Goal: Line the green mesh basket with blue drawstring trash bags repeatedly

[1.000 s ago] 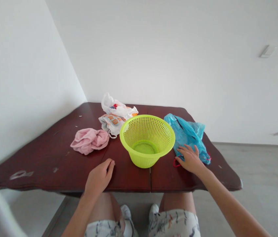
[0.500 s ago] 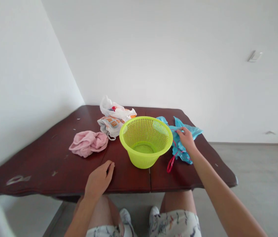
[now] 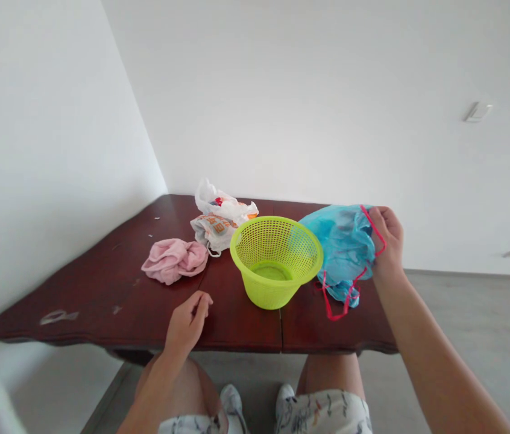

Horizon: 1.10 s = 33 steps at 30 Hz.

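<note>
My right hand (image 3: 387, 238) grips the top edge of a thin blue plastic bag (image 3: 343, 247) with red drawstrings and holds it up off the dark red wooden table (image 3: 101, 289), just right of a lime-green perforated basket (image 3: 276, 258). The bag's lower end and a red string loop hang down to the tabletop. My left hand (image 3: 187, 322) rests at the table's near edge with loosely curled fingers, holding nothing, in front and left of the basket.
A crumpled pink cloth (image 3: 174, 259) lies left of the basket. Two white printed plastic bags (image 3: 219, 220) sit behind it near the wall. White walls close off the left and back. Grey floor lies to the right.
My right hand took hold of the blue bag, which lay flat on the table, and lifted it up and to the right. My left hand stayed put.
</note>
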Each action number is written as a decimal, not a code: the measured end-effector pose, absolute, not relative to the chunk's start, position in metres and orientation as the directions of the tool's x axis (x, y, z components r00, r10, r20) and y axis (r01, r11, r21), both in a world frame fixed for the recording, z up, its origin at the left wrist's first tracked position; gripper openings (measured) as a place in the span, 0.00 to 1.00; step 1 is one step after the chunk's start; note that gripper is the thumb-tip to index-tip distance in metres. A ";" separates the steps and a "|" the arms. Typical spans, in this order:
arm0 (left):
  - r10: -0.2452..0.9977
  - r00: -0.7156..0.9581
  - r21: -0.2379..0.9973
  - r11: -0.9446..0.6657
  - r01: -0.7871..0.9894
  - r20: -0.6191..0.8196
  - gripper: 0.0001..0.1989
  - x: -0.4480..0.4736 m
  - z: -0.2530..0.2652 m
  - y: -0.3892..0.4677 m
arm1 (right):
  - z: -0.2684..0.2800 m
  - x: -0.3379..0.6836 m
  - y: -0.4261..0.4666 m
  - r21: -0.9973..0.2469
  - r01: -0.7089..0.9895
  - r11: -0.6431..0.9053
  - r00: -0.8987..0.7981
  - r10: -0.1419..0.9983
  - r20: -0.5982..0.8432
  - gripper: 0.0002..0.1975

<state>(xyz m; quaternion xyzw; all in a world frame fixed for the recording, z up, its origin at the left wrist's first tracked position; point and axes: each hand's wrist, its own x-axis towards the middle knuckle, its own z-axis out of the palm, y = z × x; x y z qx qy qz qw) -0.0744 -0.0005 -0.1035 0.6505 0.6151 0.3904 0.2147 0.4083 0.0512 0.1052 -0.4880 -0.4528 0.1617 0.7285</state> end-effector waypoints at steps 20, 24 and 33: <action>0.895 0.443 0.941 0.187 -0.283 -0.045 0.28 0.081 -0.015 -0.088 | 0.014 0.300 -0.122 -0.828 0.416 0.376 -0.029 0.916 0.401 0.32; 0.891 0.447 0.988 0.130 -0.083 -0.079 0.23 0.051 -0.007 -0.083 | -0.009 0.333 -0.144 -0.770 0.538 0.344 0.030 0.905 0.425 0.36; 0.969 0.227 0.995 0.089 0.043 -0.096 0.21 -0.010 -0.004 -0.083 | 0.012 0.388 -0.157 -0.598 0.762 0.247 0.177 0.809 0.560 0.13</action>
